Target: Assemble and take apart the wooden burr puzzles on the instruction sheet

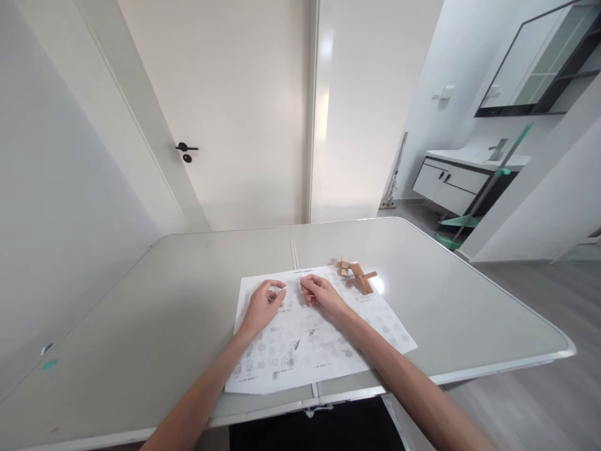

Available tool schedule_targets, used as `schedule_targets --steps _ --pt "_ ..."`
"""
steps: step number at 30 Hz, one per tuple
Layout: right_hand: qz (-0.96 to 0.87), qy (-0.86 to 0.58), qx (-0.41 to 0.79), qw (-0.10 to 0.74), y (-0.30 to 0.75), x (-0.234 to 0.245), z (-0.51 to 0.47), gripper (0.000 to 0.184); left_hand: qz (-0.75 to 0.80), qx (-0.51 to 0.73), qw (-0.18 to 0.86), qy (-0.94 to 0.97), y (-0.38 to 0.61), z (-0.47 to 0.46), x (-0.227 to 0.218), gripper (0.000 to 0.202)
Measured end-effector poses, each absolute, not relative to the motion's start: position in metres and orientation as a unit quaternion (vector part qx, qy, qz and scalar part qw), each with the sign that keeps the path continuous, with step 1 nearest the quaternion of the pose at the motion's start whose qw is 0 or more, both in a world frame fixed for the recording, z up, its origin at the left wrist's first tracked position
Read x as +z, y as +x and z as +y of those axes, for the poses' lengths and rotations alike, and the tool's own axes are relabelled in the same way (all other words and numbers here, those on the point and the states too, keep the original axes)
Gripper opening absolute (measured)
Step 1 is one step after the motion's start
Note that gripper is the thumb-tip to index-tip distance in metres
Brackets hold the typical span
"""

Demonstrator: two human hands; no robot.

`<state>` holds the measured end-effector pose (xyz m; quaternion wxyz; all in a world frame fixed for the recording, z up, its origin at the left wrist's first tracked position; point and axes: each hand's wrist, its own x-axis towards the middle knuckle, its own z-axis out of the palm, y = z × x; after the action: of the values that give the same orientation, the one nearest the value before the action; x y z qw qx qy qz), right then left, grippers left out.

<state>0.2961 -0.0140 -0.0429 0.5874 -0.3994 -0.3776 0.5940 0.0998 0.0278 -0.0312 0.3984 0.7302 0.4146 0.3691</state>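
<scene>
My left hand (265, 305) hovers over or rests on a large printed sheet (300, 363); its fingers are curved, with a gap between thumb and fingertips and nothing seen between them. Facing it, my right hand (323, 294) is over the same sheet with its fingers curled together. Whether it holds something small cannot be made out. Beyond my right hand, at the sheet's far right corner, lie interlocking wooden puzzle pieces (360, 279): a small cross-like cluster (344, 265) and flat sticks. Neither hand touches them. The sheet bears rows of faint diagrams and text.
The folding table (141, 326) has a metal rim and a centre seam. Behind it stands a white door (235, 113) with a black handle (186, 148). To the right are a washbasin cabinet (451, 181), a mirror (526, 62), a green broom (488, 181) and a mop (397, 169).
</scene>
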Motion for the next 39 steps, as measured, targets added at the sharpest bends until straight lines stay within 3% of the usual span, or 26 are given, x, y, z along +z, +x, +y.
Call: schedule_targets --steps 39 --pt "-0.386 -0.41 0.575 0.594 0.293 -0.0398 -0.016 0.053 0.419 0.362 0.394 0.734 0.1005 0.0242 -0.0254 0.029"
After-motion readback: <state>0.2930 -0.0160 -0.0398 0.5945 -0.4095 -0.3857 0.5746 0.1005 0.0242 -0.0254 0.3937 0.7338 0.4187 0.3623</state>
